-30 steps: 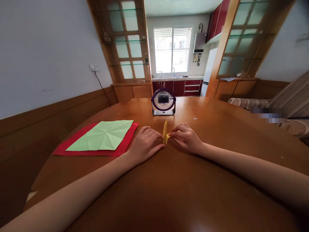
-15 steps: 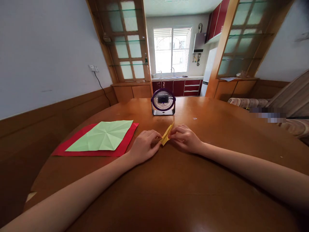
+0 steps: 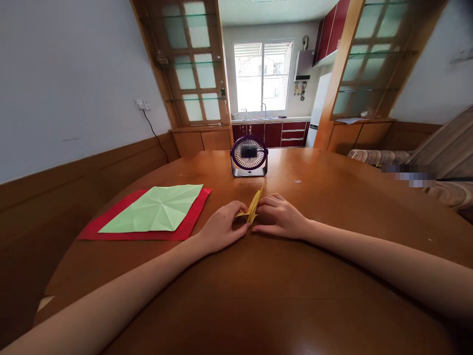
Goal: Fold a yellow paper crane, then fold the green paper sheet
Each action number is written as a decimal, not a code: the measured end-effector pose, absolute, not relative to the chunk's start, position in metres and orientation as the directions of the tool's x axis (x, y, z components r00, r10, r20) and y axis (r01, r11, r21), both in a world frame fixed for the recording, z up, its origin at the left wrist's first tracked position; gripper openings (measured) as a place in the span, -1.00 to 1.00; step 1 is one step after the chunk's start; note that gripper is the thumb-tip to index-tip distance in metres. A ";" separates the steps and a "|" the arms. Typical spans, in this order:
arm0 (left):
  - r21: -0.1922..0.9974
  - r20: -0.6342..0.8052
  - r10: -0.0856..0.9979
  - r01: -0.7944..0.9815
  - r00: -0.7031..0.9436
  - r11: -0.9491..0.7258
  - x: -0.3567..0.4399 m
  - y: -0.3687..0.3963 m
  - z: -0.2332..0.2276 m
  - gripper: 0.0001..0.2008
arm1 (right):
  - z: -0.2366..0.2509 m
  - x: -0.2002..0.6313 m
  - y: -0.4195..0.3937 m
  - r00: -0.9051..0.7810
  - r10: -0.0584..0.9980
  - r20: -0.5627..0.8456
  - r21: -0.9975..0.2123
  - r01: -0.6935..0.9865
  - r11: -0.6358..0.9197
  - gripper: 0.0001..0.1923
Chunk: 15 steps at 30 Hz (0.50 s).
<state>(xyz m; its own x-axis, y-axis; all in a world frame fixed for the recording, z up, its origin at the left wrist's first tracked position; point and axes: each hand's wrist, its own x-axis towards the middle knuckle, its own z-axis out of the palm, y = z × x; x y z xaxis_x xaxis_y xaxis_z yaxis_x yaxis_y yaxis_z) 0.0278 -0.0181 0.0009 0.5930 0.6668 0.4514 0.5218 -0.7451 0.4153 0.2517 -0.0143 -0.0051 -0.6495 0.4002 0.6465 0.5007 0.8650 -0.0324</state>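
A folded piece of yellow paper (image 3: 254, 203) stands upright and narrow between my two hands, just above the table. My left hand (image 3: 221, 224) pinches its left side, where a small flap pokes out between thumb and fingers. On the right, my right hand (image 3: 283, 217) rests with curved fingers close against the paper. Its thumb is stretched out below, apart from the fingers, and a small yellow flap shows in that gap. Whether the right fingertips press on the paper is partly hidden behind it.
Left of my hands, a creased light green paper sheet (image 3: 158, 207) lies on a red sheet (image 3: 195, 217). A small dark purple fan (image 3: 249, 154) stands beyond my hands on the brown wooden table (image 3: 240, 305). A small ring-like item (image 3: 297, 181) lies right of the fan.
My right thumb has come away from the fingers and straightened, letting go of the right flap. The yellow paper has tipped slightly more upright. My left hand keeps its pinch.
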 end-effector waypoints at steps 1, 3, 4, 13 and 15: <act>0.434 0.445 0.666 0.507 0.598 -0.745 0.028 -0.018 0.000 -0.78 | -0.006 0.251 -0.014 -0.642 0.403 0.652 -0.028 0.511 0.859 -0.65; 0.454 0.449 0.658 0.480 0.605 -0.751 0.027 -0.017 -0.002 -0.79 | -0.006 0.250 -0.014 -0.630 0.412 0.658 -0.021 0.532 0.847 -0.69; 0.456 0.456 0.651 0.469 0.606 -0.756 0.027 -0.017 -0.003 -0.79 | -0.007 0.250 -0.013 -0.625 0.417 0.659 -0.021 0.540 0.842 -0.70; 0.376 0.576 0.551 0.403 0.603 -0.835 0.028 -0.016 -0.004 -0.83 | -0.007 0.250 -0.014 -0.610 0.390 0.690 0.015 0.551 0.834 -0.77; 0.362 0.579 0.556 0.423 0.596 -0.830 0.028 -0.017 -0.003 -0.85 | -0.008 0.250 -0.014 -0.609 0.367 0.703 0.036 0.546 0.837 -0.75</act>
<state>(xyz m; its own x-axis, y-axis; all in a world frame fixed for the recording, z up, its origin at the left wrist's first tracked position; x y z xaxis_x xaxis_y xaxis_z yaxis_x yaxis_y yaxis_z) 0.0282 -0.0167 -0.0031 0.5957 0.5564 0.5793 0.4234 -0.8304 0.3622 0.2501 -0.0142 -0.0075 -0.6089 0.3668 0.7033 0.5457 0.8372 0.0359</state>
